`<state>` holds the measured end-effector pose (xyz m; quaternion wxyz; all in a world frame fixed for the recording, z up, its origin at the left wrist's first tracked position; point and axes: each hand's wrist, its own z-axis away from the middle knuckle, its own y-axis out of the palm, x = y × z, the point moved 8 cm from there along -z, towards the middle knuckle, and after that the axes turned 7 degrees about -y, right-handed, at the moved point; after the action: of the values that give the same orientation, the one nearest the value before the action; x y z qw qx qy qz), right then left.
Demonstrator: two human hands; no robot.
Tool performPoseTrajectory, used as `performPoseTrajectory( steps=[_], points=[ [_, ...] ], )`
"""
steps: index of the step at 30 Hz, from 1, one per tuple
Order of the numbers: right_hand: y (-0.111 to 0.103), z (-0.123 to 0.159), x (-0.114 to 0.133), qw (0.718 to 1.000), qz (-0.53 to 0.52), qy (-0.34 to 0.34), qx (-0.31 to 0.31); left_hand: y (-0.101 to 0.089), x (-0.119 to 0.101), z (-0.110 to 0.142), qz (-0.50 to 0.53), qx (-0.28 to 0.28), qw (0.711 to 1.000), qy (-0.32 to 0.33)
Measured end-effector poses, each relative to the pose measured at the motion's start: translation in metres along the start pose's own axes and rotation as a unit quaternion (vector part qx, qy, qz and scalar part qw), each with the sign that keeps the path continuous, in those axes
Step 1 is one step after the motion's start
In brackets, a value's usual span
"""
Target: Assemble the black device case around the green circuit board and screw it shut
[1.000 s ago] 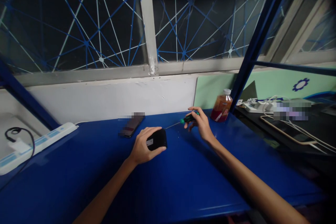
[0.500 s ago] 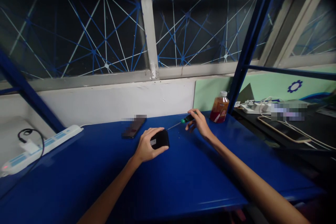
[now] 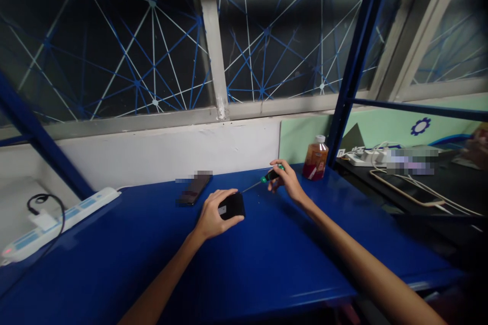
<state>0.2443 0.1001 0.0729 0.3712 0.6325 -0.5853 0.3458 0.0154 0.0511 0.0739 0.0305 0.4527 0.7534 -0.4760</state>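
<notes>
A small black box-shaped device (image 3: 233, 207) with a pale label is held on the blue table by my left hand (image 3: 213, 216), thumb along its near edge and fingers over its far edge. My right hand (image 3: 285, 181) is closed around the green and black handle of a screwdriver (image 3: 266, 179). The thin metal shaft slants down to the left, and its tip is at the far right corner of the device. Whether the tip sits in a screw is too small to make out.
Behind my left hand lies a dark phone (image 3: 195, 189). A bottle of reddish drink (image 3: 315, 158) stands at the table's back right. On the left is a white power strip (image 3: 63, 223) with a black cable. Another phone (image 3: 407, 188) with cables rests on the black desk at right.
The view has shifted slightly. My right fingers have changed position around the screwdriver handle, while its tip stays at the device's corner. My left hand keeps its hold.
</notes>
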Motion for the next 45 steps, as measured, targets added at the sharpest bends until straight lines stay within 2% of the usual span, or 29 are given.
performPoseTrajectory(
  steps=[3, 10, 18, 24, 30, 36, 42, 45],
  points=[
    [0.002, 0.000, 0.003, 1.000, -0.021, -0.001, 0.006, 0.000, 0.000, 0.000, 0.004, -0.001, 1.000, 0.003],
    [-0.003, 0.003, 0.007, 0.995, 0.082, -0.033, -0.033, 0.000, -0.002, 0.000, -0.004, 0.010, 1.000, 0.002],
    [0.000, -0.002, -0.008, 0.999, -0.042, 0.015, -0.007, 0.003, -0.002, 0.002, -0.018, 0.018, 1.000, 0.008],
    [-0.008, -0.001, -0.005, 0.998, 0.043, -0.010, -0.048, 0.000, -0.005, 0.000, -0.012, 0.013, 1.000, 0.007],
    [0.000, 0.000, -0.008, 0.999, -0.042, 0.009, -0.003, -0.002, -0.002, 0.000, -0.011, 0.007, 1.000, 0.001],
    [-0.007, 0.001, -0.001, 0.996, 0.065, -0.022, -0.056, 0.000, -0.001, 0.000, -0.015, 0.013, 1.000, 0.006],
    [0.004, 0.001, 0.001, 1.000, -0.017, -0.005, -0.008, 0.000, 0.002, 0.001, -0.020, 0.008, 1.000, 0.015],
    [-0.001, 0.001, 0.001, 0.999, 0.038, -0.017, -0.034, 0.000, 0.003, 0.000, -0.024, 0.007, 1.000, 0.013]
  ],
)
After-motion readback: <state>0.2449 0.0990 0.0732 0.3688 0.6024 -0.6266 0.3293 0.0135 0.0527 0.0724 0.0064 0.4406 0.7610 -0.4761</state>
